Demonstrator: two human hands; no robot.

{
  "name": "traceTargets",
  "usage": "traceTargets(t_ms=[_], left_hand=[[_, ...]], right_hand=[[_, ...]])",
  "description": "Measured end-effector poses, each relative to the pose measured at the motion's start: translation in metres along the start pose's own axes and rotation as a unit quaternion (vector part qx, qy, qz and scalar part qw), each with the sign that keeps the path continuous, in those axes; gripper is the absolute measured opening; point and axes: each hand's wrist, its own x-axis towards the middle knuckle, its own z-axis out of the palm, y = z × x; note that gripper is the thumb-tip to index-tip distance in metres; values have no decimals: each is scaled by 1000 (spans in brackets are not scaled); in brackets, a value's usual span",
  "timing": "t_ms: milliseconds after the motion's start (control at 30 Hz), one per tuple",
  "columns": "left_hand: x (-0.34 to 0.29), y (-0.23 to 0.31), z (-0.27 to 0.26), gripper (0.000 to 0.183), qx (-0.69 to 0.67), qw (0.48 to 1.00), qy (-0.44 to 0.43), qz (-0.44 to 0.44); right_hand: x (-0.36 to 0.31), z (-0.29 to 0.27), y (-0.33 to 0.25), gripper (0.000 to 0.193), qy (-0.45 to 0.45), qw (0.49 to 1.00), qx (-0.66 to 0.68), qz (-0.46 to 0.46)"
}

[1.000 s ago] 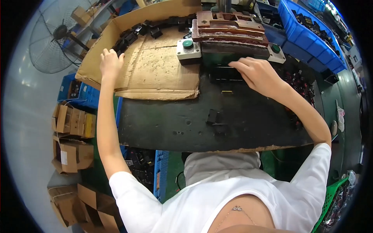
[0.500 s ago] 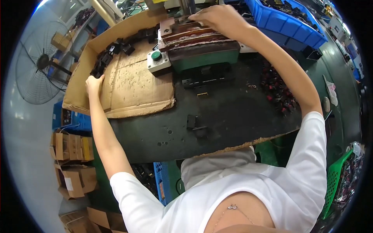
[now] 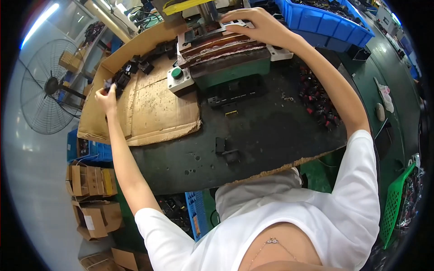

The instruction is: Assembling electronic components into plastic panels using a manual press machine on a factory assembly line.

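Note:
My left hand (image 3: 107, 101) is at the left wall of an open cardboard tray (image 3: 153, 108), its fingers pinched on a small dark plastic part (image 3: 109, 84). More black plastic parts (image 3: 122, 74) lie in a row along the tray's back left side. My right hand (image 3: 260, 28) reaches over the top of a press fixture (image 3: 230, 67), which has a green base and brown layered plates. Between its thumb and fingers is a flat black-and-white piece (image 3: 235, 23), partly hidden by the hand. A metal press column (image 3: 208, 12) stands just left of those fingers.
A green push button (image 3: 176, 73) sits on a white box left of the fixture. Two black parts (image 3: 227, 151) and a small yellow strip (image 3: 231, 113) lie on the dark table. Red-and-black parts (image 3: 316, 97) are heaped on the right; a blue crate (image 3: 323, 22) stands behind them.
My left hand has lifted slightly away from the row of black parts, a dark part now at its fingertips. My right hand stays at the fixture's top, its fingers lowered around the flat piece.

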Motion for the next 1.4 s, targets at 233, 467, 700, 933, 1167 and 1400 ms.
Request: traceTargets(t_ms=[233, 467, 700, 933, 1167, 1400], left_hand=[[3, 78, -7, 21, -699, 659, -183, -210], [-62, 214, -7, 42, -534, 740, -409, 22], [-72, 264, 37, 34, -372, 823, -317, 290], [-70, 270, 59, 32, -267, 824, -313, 390], [-66, 269, 59, 28, -247, 796, -253, 492], [-60, 266, 57, 27, -241, 796, -286, 477]], right_hand=[[-79, -52, -2, 23, -42, 993, 51, 97], [-116, -78, 11, 24, -131, 953, 116, 248], [-119, -75, 12, 25, -109, 953, 110, 261], [-123, -66, 15, 27, -94, 962, 111, 233], [-123, -70, 20, 28, -87, 960, 121, 237], [-119, -86, 12, 31, -99, 948, 86, 290]])
